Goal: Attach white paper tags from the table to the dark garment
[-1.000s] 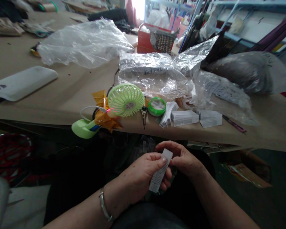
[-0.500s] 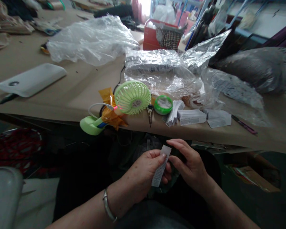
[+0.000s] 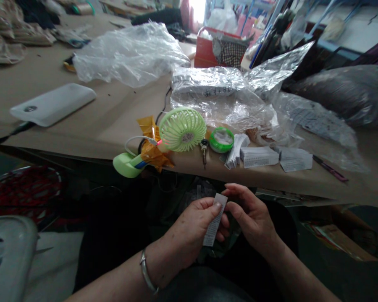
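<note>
My left hand is closed on a narrow white printed label, its thumb pressed flat on the label's face. The label stands tilted, its upper end leaning right. Close by on the right is my right hand, thumb and forefinger curved and apart beside the label's upper end; whether a fingertip touches it I cannot tell. On the table edge beyond lie stacks of similar white labels, one of them fanned. A round green tub with pale contents sits beside them.
A green fan with orange tape stands at the table edge, next to a pointed tool. Purple tweezers-like tool lies right. Clear plastic bags, a white power bank and a red box sit farther back.
The whole view has shifted slightly, so the table things appear farther right. My right fingers are a little closer to the label; my left hand keeps its hold.
</note>
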The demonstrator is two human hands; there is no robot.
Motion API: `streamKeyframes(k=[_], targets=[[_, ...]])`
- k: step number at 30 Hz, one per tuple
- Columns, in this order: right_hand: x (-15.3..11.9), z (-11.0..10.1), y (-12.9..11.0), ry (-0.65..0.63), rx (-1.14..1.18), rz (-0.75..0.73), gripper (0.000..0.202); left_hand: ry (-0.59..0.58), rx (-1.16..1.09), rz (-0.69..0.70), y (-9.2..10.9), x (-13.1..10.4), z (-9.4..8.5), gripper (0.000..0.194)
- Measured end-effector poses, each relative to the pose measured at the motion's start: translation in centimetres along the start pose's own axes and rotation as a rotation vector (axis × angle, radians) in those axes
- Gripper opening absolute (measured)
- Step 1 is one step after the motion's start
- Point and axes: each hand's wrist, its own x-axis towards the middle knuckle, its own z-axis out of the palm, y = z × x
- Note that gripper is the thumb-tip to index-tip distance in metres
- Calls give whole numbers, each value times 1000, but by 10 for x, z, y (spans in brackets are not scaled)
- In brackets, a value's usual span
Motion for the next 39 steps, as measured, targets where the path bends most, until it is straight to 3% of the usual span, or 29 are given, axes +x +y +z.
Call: streamKeyframes(k=[4,10,16,22,30,39], targets=[[12,5,6,-88,362,264,16,40,49,15,2,-1,-1,25],[20,17,18,-107,519,332,19,97,102,61,2,-2,-4,23],[32,27,8,-129,434,293,21,175,193,202,12,-1,-10,17],[51,31,0,-60,225,141,16,330,386,409,28,8,-23,13],[64,36,-8,-4,172,79,13,447,574,567,44,12,-24,14],[66,38,-8,31,163,42,12,432,642,645,46,16,-26,16]])
